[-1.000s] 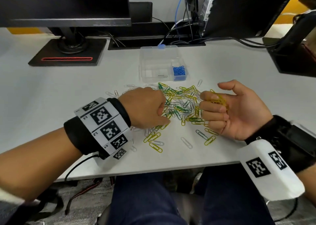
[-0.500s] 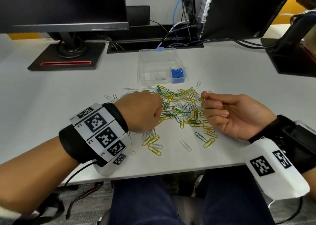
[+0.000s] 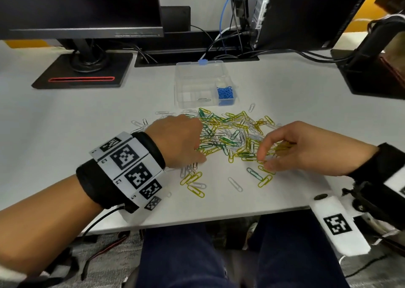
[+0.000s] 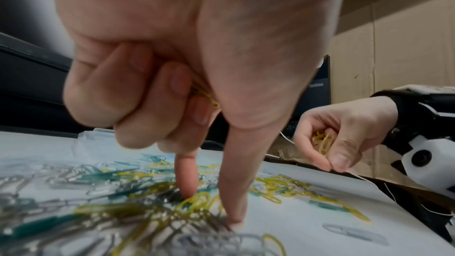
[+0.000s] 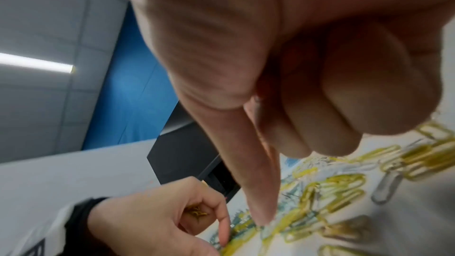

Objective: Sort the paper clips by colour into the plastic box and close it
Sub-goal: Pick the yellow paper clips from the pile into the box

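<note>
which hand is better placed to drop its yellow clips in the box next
Probably the right hand. It already cups several yellow clips and lies on the same side as the plastic box's compartment of blue clips. The left hand also holds yellow clips and pinches at the pile.

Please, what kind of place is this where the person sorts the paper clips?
Most likely an office workstation. A white desk carries a black computer monitor on a flat stand, a second dark screen to the right, and a bundle of black and blue cables running down behind the desk.
</note>
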`<state>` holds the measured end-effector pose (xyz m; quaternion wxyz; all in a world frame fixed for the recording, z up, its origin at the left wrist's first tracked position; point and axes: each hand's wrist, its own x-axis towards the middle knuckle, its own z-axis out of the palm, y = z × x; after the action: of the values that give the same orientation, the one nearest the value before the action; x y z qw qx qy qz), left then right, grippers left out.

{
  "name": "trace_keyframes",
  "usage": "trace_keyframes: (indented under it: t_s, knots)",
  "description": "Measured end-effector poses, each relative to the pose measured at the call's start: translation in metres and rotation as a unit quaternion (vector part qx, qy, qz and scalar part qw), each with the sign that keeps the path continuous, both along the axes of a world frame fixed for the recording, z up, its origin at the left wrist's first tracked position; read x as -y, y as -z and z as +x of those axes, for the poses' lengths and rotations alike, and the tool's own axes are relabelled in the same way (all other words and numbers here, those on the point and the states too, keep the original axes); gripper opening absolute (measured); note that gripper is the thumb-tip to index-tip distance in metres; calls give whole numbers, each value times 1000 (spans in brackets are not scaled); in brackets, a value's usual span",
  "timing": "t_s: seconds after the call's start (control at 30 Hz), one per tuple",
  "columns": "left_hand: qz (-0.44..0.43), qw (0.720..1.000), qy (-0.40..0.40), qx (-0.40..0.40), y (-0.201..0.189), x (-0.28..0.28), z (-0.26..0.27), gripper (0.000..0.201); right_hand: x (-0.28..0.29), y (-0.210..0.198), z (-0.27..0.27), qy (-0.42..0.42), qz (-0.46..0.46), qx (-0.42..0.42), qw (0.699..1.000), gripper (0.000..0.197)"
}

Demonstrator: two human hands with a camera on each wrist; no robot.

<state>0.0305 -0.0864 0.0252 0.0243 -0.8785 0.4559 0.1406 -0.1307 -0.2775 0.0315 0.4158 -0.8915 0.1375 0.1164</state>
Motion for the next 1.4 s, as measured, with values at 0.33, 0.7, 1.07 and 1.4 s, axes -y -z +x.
trace_keyframes:
  t_s: [0.33,0.7,1.07,1.4]
  knots:
    - [25,1000,-5,-11,3,7,-1,34,17,24,-1,79,158,-7,984,32]
    - [6,1000,13,-7,5,5,3,27,38,31,2,159,610,106,769,21]
    - [-48,998,34,-19,4,7,10,12,54,43,7,98,714,-35,693,29]
    - [-43,999,30,-7,11,8,4,17,58,47,6,54,748,-62,659,56]
